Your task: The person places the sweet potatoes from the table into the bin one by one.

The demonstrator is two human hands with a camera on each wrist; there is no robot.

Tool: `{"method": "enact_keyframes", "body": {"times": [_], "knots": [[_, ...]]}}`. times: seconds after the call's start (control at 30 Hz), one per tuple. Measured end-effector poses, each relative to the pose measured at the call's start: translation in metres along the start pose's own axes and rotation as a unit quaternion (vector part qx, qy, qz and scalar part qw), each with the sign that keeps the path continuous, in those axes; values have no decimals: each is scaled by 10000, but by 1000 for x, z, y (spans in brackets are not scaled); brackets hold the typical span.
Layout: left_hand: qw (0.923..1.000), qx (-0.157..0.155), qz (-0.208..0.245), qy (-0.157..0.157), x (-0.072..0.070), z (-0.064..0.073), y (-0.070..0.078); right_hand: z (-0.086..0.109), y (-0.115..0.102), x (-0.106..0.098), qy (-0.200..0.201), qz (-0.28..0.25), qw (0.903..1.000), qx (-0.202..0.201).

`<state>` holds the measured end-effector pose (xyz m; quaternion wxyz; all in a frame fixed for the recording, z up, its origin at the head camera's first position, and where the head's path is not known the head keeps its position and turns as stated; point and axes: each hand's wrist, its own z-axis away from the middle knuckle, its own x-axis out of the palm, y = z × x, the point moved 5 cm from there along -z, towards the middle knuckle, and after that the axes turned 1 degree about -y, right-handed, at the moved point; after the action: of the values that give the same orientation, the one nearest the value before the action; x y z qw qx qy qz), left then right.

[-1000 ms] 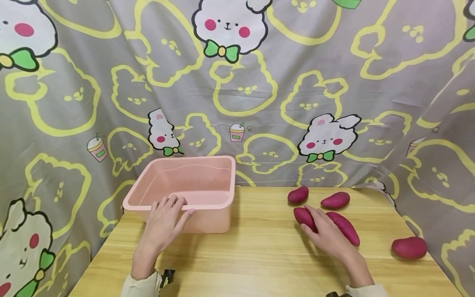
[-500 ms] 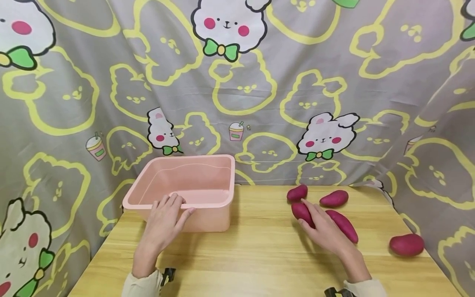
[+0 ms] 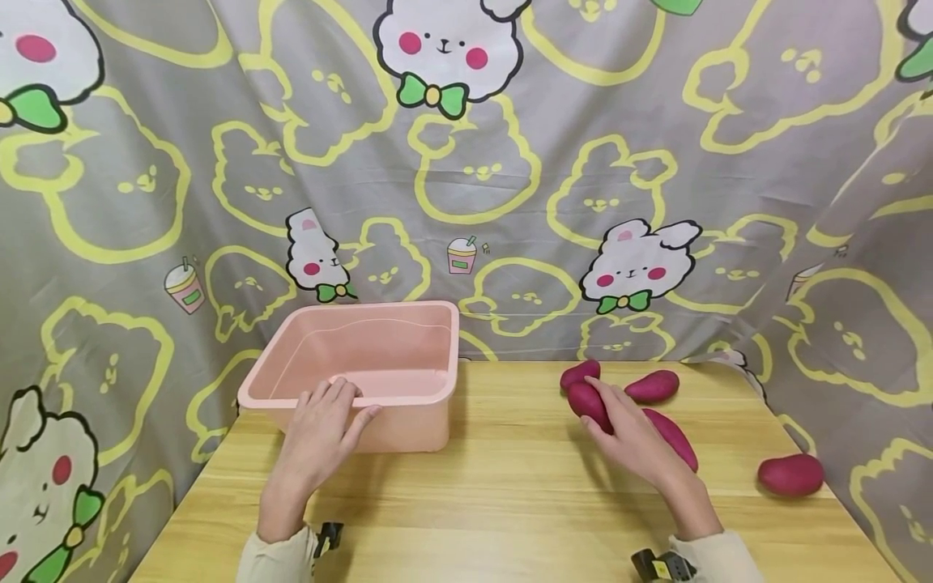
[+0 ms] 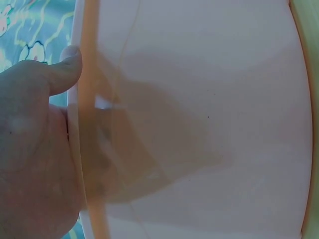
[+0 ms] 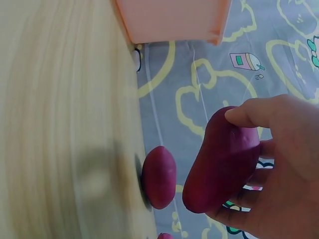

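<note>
My right hand (image 3: 636, 441) holds a purple-red sweet potato (image 3: 589, 405) between thumb and fingers. In the right wrist view this sweet potato (image 5: 222, 162) appears raised off the tabletop, its lower end free. Just behind it lies a smaller sweet potato (image 3: 578, 372), partly covered by it in the head view. A long sweet potato (image 3: 674, 441) is partly hidden by the right hand. On the left, a pink plastic basin (image 3: 415, 425) stands with nothing inside that shows. My left hand (image 3: 321, 437) grips its front rim, fingers hooked inside and thumb (image 4: 67, 69) outside.
Another sweet potato (image 3: 653, 386) lies at the back right, and one more sweet potato (image 3: 790, 474) sits near the right edge. The wooden table (image 3: 474, 510) backs onto a grey cartoon-print curtain (image 3: 510, 202), which also hangs at both sides.
My right hand has raised the sweet potato and moved it slightly away from me, closer to the small one behind it. The left hand stays on the basin rim.
</note>
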<state>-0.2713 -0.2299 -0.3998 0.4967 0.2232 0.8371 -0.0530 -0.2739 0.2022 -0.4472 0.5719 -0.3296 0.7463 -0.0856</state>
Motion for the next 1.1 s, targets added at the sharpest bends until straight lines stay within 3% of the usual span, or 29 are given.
{"method": "enact_keyframes", "body": {"times": [0.43,1.1], "knots": [[9999,-50,-49,-106,-2,-2,2,-11,-13,-7,289,-229,9988,-311],[9999,3,-26,-125,-1,0,0,-25,-40,-11,236,-432,9984,-297]]}}
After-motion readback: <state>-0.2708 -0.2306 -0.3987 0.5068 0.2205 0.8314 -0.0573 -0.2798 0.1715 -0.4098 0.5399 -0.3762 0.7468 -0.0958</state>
